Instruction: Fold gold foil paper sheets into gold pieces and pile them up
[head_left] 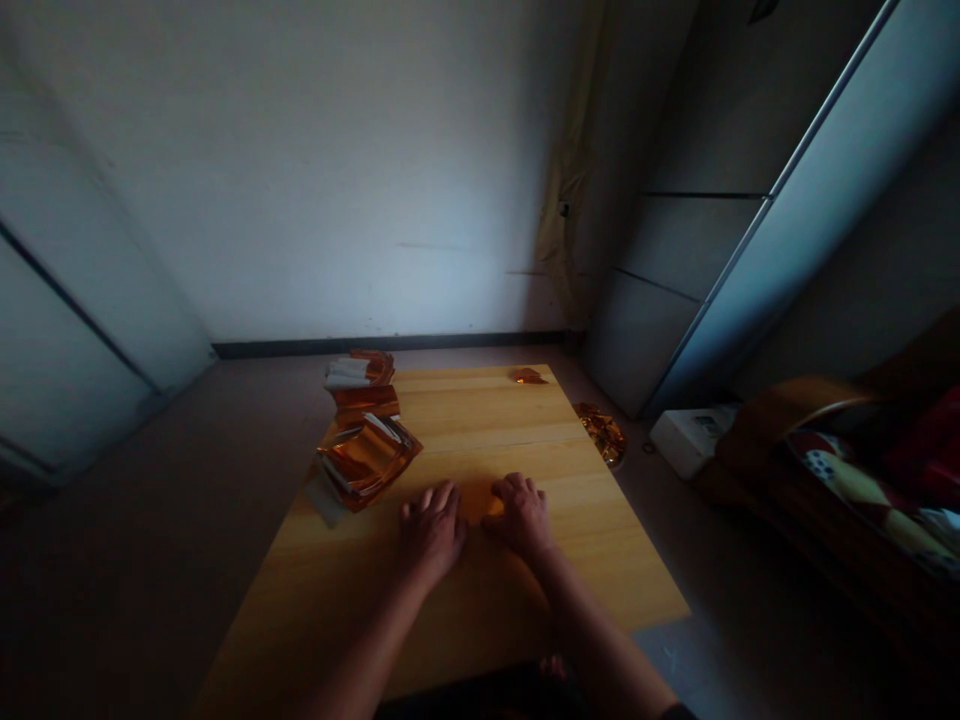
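Note:
A small piece of orange-gold foil paper (477, 502) lies on the wooden table (465, 420) between my two hands. My left hand (433, 527) is palm down at its left side, the fingers bent and pressed together at its edge. My right hand (523, 515) curls over the right side, with thumb and fingers closed about the foil. Both hands partly hide it, and the dim light blurs its outline. Left of my left hand is a stack of copper-coloured foil sheets (367, 455) with pale backing, loosely piled.
More foil sheets (366, 403) and a foil bundle (360, 370) lie at the far left corner. A folded foil piece (529, 377) sits at the far right. Beside the table, a container of shiny foil pieces (602, 437) and a white box (691, 440) stand near a wooden armchair (802, 400).

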